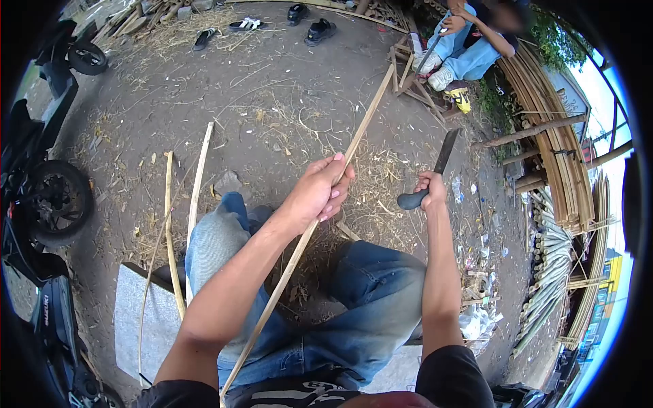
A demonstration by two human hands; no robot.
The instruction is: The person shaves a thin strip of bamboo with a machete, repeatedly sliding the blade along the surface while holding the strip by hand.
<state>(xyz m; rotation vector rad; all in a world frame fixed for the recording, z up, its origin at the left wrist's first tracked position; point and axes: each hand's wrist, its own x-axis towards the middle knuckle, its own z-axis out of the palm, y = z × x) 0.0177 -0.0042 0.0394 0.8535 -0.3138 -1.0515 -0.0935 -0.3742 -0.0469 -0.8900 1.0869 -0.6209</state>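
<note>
My left hand (321, 189) is wrapped round a long, pale bamboo strip (367, 117), which slants from my lap up and away to the right. In my right hand (431, 190) is a machete with a dark blade (447, 151) and a rounded dark handle. The blade points away from me, apart from the strip. Below both hands are my knees in faded jeans (377, 279). More bamboo strips (198, 178) lean beside my left leg.
Motorcycles (58, 204) stand at the left. Another person (469, 51) sits at the upper right near a wooden frame (415, 85). Bamboo poles (547, 265) are stacked along the right. Shoes (320, 31) and shavings lie on the dirt ground (265, 88). A grey slab (139, 326) is at lower left.
</note>
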